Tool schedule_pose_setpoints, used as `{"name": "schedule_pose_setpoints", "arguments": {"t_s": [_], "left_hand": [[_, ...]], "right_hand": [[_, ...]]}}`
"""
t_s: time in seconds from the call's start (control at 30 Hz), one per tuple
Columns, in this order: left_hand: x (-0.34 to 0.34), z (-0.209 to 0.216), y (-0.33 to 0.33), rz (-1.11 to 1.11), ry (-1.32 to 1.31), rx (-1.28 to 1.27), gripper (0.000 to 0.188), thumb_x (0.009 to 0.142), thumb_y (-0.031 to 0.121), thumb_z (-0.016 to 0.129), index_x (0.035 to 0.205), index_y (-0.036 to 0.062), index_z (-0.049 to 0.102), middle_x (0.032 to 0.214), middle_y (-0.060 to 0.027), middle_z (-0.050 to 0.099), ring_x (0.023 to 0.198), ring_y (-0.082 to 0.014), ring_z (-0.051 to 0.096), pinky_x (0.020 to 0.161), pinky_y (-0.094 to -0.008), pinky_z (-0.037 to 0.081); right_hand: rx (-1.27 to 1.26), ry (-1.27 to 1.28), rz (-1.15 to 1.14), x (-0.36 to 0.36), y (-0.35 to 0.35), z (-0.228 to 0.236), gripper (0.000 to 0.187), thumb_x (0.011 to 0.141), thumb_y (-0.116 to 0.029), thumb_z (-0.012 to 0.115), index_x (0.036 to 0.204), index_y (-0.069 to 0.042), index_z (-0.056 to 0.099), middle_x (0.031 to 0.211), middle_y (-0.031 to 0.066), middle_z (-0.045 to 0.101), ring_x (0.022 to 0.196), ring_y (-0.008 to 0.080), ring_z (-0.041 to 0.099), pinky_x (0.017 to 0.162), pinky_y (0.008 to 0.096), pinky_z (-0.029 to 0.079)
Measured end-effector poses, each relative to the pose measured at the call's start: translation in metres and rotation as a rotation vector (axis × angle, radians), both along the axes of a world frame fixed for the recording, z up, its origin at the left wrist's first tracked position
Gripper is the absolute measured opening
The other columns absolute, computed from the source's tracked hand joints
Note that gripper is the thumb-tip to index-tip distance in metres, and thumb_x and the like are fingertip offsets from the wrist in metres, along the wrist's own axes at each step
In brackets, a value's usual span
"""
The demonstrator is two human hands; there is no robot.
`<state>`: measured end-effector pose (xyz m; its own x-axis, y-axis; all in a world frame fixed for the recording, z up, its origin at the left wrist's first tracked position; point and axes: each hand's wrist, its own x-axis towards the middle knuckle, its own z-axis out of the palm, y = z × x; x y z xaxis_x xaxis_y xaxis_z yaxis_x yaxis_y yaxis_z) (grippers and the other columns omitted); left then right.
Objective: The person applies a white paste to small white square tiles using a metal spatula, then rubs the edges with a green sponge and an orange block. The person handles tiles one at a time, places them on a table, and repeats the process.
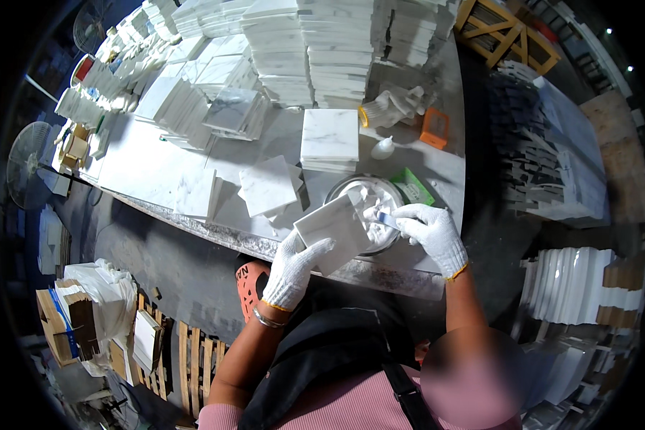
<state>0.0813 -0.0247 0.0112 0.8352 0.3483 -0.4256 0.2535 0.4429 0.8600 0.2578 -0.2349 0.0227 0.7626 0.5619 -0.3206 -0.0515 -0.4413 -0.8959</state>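
Observation:
My left hand (292, 272), in a white knit glove, grips a square white marble tile (332, 233) by its near left edge. The tile is tilted and overlaps the near left part of a round basin (331, 192). White paste (375, 195) in lumps and smears fills much of the basin. My right hand (433, 233), gloved as well, pinches a small scraper (388, 220) with a bluish blade, its tip over the paste. A green box (413, 188) stands against the far right side of the basin, and a short tile stack (330, 136) sits just beyond it.
Tall tile stacks (276, 50) line the table's (437, 269) far side. Two loose tiles (269, 186) lie left of the basin. A white squeeze bottle (383, 148), a crumpled glove (394, 107) and an orange plastic piece (434, 129) lie beyond it. A fan (29, 154) stands far left.

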Motion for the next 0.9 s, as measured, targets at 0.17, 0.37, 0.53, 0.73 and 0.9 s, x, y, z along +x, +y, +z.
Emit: {"name": "schedule_pose_setpoints", "arguments": {"t_s": [0.17,0.37,0.53,0.73,0.9], "left_hand": [[0.005,0.006,0.000,0.000,-0.024,0.084,0.045,0.095,0.015,0.069,0.136,-0.0002,0.059,0.105,-0.0026,0.070,0.084,-0.0076,0.062,0.070,-0.0225,0.051],[0.010,0.012,0.001,-0.029,-0.042,0.187,0.043,0.094,0.012,0.069,0.133,-0.0019,0.060,0.106,-0.0032,0.070,0.086,-0.0073,0.062,0.072,-0.0233,0.052],[0.014,0.019,0.001,-0.090,-0.070,0.574,0.041,0.092,0.013,0.070,0.131,0.0015,0.061,0.104,-0.0077,0.072,0.084,-0.0103,0.065,0.075,-0.0280,0.054],[0.022,0.032,-0.004,-0.083,-0.086,1.356,0.038,0.091,0.016,0.073,0.127,0.0047,0.064,0.095,-0.0112,0.071,0.076,-0.0151,0.066,0.073,-0.0297,0.054],[0.009,0.035,0.006,-0.064,-0.078,0.747,0.040,0.093,0.016,0.072,0.129,0.0023,0.062,0.102,-0.0088,0.071,0.081,-0.0122,0.065,0.073,-0.0280,0.053]], "right_hand": [[0.119,-0.096,0.007,-0.015,0.009,0.026,0.020,0.089,-0.007,0.072,0.107,-0.001,0.077,0.096,0.0072,0.077,0.073,0.0093,0.066,0.064,0.0247,0.053],[0.016,-0.779,0.116,-0.022,0.009,0.024,0.019,0.087,-0.005,0.073,0.105,-0.005,0.077,0.094,0.0121,0.075,0.082,0.0251,0.073,0.071,0.0328,0.057],[-0.165,-0.985,0.109,-0.020,-0.006,0.008,0.017,0.087,-0.015,0.073,0.104,-0.014,0.076,0.081,0.0079,0.070,0.074,0.0285,0.069,0.064,0.0382,0.056],[-0.402,-1.010,0.177,-0.028,-0.028,-0.019,0.028,0.088,-0.024,0.073,0.115,-0.020,0.073,0.078,0.0058,0.064,0.070,0.0264,0.067,0.061,0.0385,0.054],[-0.401,-0.882,0.164,-0.034,-0.030,-0.013,0.040,0.085,-0.023,0.077,0.124,-0.016,0.069,0.085,0.0085,0.067,0.075,0.0285,0.068,0.066,0.0382,0.055]]}}
